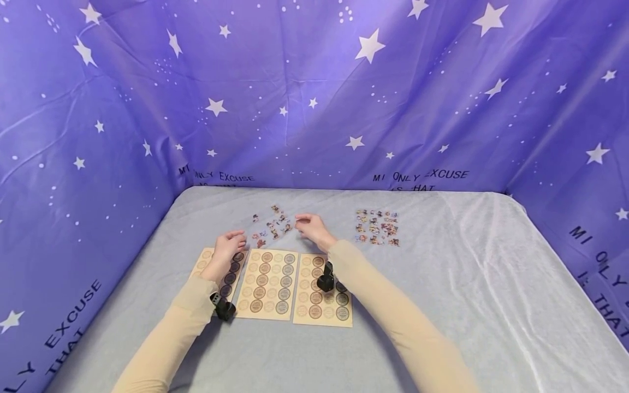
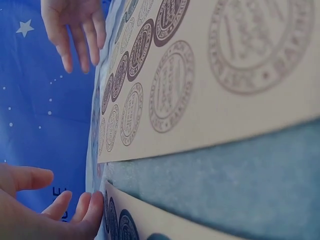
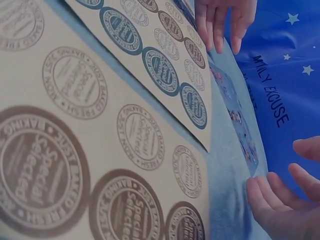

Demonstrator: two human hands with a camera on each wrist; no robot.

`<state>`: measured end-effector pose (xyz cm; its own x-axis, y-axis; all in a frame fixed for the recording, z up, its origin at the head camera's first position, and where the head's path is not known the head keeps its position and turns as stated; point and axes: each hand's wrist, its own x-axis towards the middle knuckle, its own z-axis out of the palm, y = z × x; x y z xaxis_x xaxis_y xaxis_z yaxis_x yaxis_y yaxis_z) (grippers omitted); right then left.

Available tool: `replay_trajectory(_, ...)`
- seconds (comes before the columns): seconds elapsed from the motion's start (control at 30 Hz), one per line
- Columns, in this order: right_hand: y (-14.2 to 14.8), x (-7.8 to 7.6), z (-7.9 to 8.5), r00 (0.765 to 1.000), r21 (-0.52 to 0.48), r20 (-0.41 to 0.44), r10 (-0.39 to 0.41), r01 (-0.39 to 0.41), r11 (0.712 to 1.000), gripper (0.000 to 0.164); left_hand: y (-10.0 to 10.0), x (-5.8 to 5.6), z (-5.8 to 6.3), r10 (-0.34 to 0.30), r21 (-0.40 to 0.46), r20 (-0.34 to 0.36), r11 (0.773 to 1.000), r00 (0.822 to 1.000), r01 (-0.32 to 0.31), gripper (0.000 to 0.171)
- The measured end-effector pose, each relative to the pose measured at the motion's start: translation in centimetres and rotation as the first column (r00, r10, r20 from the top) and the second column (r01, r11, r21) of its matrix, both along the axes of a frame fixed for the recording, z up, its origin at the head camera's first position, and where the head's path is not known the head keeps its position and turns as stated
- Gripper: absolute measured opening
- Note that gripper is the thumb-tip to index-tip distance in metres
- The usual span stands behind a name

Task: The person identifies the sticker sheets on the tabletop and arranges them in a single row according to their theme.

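Observation:
My left hand (image 1: 226, 252) hovers over the upper part of the left label sheet (image 1: 202, 264), with fingers loosely bent and nothing in them. To the right, my right hand (image 1: 314, 229) is held just above the right label sheet (image 1: 315, 297), its fingers relaxed and pointing left. Between the hands, a tilted sheet of small cartoon stickers (image 1: 274, 229) lies on the cloth. A middle label sheet (image 1: 265, 292), printed with rows of round labels, sits below it. The right wrist view shows "Special Selected" on a brown round label (image 3: 37, 172) and my right hand's spread fingers (image 3: 265, 195).
A second sheet of cartoon stickers (image 1: 377, 228) lies flat to the right of my right hand. Grey-blue cloth (image 1: 472, 284) covers the table. Purple curtains (image 1: 314, 71) with white stars enclose its back and sides. Each wrist wears a black camera (image 1: 224, 309).

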<state>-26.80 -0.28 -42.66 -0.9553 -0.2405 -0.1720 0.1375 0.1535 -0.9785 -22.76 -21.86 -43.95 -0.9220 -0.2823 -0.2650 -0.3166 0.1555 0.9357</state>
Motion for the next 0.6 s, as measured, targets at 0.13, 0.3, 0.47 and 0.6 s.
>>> replay_trajectory(0.13,-0.3,-3.9,-5.7,0.989,0.013,-0.148,0.015,-0.013,1.0,0.038,0.0,-0.3,0.1,0.016,0.036,0.01,0.999,1.0,-0.016,0.041)
replay_trajectory(0.3,-0.9,-6.9,-9.7,0.982,0.043,-0.183,0.055,-0.048,0.998,0.042,0.1,-0.6,0.1,0.043,0.072,0.01,0.996,0.999,-0.044,0.045)
replay_trajectory(0.47,-1.1,-2.4,-3.6,0.993,0.102,-0.099,0.059,-0.049,0.994,0.046,0.1,-0.7,-0.1,0.057,0.075,0.019,0.995,0.998,-0.058,0.047)
replay_trajectory(0.6,-1.0,-0.8,-1.6,0.996,0.105,-0.068,0.063,-0.055,0.993,0.046,0.2,-0.8,0.0,0.048,0.093,0.027,0.994,0.998,-0.051,0.048)
